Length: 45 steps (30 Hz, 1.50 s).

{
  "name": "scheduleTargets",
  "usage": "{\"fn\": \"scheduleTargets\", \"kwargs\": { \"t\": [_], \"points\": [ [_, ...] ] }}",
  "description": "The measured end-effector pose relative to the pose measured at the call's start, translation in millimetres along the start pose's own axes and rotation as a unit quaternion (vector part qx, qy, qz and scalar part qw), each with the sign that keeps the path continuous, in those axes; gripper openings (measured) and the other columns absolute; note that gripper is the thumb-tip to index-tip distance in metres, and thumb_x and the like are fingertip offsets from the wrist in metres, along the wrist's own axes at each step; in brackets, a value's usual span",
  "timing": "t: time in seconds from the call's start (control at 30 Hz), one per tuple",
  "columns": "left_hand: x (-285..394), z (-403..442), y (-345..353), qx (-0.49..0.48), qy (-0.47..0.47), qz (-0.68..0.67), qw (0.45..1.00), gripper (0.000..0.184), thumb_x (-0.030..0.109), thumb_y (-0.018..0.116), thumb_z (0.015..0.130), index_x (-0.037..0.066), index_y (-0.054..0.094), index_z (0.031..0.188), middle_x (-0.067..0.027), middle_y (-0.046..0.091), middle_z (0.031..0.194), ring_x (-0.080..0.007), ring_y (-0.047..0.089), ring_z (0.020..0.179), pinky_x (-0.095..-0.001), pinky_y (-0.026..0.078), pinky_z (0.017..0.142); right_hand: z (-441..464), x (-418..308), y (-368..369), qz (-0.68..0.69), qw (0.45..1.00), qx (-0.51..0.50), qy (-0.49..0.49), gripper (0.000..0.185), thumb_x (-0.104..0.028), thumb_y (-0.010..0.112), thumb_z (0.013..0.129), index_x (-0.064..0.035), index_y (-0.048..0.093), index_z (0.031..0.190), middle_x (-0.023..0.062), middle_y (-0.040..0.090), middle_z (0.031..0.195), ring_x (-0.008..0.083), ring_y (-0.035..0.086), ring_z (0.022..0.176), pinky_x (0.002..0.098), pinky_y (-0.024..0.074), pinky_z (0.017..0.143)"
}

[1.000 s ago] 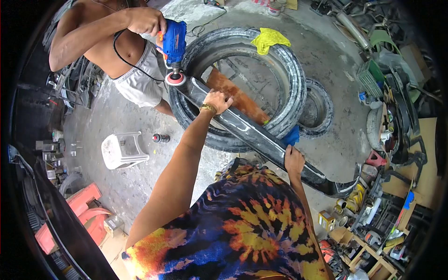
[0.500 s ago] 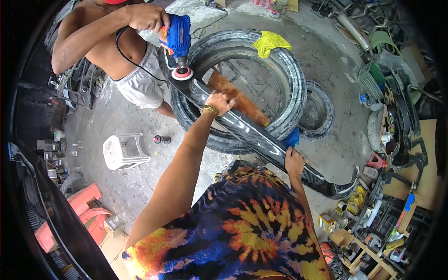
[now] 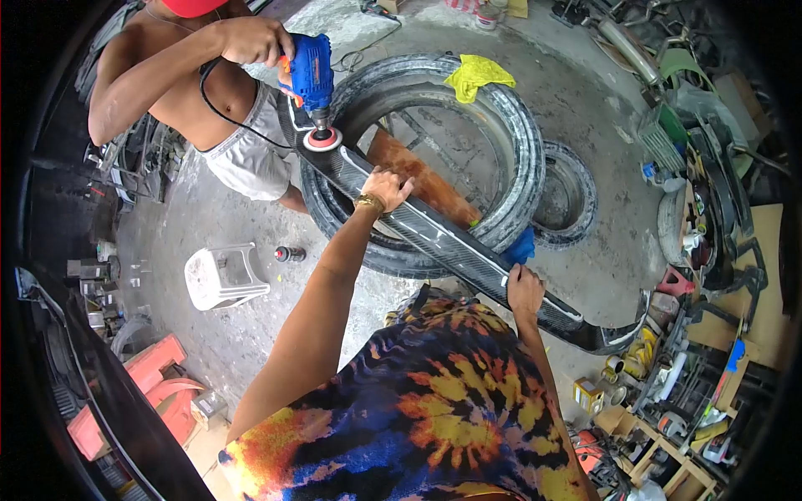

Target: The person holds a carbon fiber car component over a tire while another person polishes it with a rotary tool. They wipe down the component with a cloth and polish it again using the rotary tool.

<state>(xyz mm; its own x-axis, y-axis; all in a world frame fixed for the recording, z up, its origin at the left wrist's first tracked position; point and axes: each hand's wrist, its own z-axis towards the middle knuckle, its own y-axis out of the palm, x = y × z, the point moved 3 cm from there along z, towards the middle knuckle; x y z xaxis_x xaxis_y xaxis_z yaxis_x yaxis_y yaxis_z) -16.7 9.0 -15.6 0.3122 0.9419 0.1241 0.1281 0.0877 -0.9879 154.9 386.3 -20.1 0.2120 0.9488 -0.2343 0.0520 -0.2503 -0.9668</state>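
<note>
A long glossy black carbon-fibre car trim panel lies slantwise across a large tyre. My left hand, with a gold bracelet or watch at the wrist, is closed over the panel's upper middle. Farther down its length, my right hand grips the near edge; part of those fingers is hidden. Another person's hand holds a blue power drill upright. The drill's round red-and-white pad rests on the panel's far end, just beyond my left hand.
A yellow cloth drapes over the tyre's far rim, and a brown board lies across its opening. Beside it sits a smaller tyre. A white plastic stool and dark bottle stand at left. Tools and car parts crowd the right.
The drill and its pad have shifted slightly left and down on the panel. The other person's head has dipped farther into view. My hands keep their hold, nearly unmoved.
</note>
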Motion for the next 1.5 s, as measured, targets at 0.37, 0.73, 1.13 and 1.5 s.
{"fn": "scheduleTargets", "kwargs": {
  "t": [0.37, 0.73, 1.13, 1.5],
  "points": [
    [3.5, 0.9, -7.7, -0.023, -0.007, 0.006, 1.0, 0.045, 0.043, 0.038, 0.1, 0.013, 0.072, 0.103, -0.019, 0.071, 0.092, -0.0337, 0.067, 0.099, -0.0493, 0.041, 0.103, 0.2, 0.0, 2.0, 0.004, 1.0, 0.005, -0.008, 0.041, -0.033, 0.043, 0.099, -0.0039, 0.069, 0.087, 0.0183, 0.071, 0.091, 0.0375, 0.066, 0.088, 0.0513, 0.0448, 0.089],
    [-0.9, 3.6, 3.1, -0.008, 0.017, 0.037, 0.999, 0.035, 0.036, 0.039, 0.1, 0.021, 0.069, 0.107, -0.0164, 0.07, 0.087, -0.0342, 0.067, 0.092, -0.0488, 0.044, 0.096, 0.1, 1.5, 4.1, 0.009, 1.0, -0.003, -0.007, 0.042, -0.034, 0.043, 0.099, -0.0028, 0.069, 0.088, 0.0211, 0.071, 0.09, 0.0389, 0.066, 0.088, 0.0517, 0.045, 0.089],
    [3.3, 0.3, -9.7, 0.009, -0.029, -0.017, 0.999, 0.058, 0.046, 0.038, 0.099, 0.003, 0.072, 0.083, -0.0189, 0.072, 0.088, -0.0332, 0.067, 0.093, -0.0455, 0.043, 0.099, -0.6, -0.4, 3.0, 0.009, 1.0, -0.018, 0.005, 0.041, -0.034, 0.043, 0.099, -0.0033, 0.069, 0.09, 0.0217, 0.07, 0.092, 0.0383, 0.066, 0.091, 0.05, 0.0449, 0.089],
    [6.9, -1.7, -20.7, -0.057, -0.046, -0.04, 0.997, 0.063, 0.052, 0.034, 0.1, 0.002, 0.074, 0.101, -0.0202, 0.071, 0.104, -0.0308, 0.065, 0.109, -0.0428, 0.037, 0.107, -2.7, -3.7, 0.6, 0.003, 1.0, -0.003, 0.001, 0.042, -0.034, 0.043, 0.099, -0.002, 0.069, 0.089, 0.0204, 0.071, 0.092, 0.0398, 0.066, 0.089, 0.0519, 0.0454, 0.088]
  ]
}}
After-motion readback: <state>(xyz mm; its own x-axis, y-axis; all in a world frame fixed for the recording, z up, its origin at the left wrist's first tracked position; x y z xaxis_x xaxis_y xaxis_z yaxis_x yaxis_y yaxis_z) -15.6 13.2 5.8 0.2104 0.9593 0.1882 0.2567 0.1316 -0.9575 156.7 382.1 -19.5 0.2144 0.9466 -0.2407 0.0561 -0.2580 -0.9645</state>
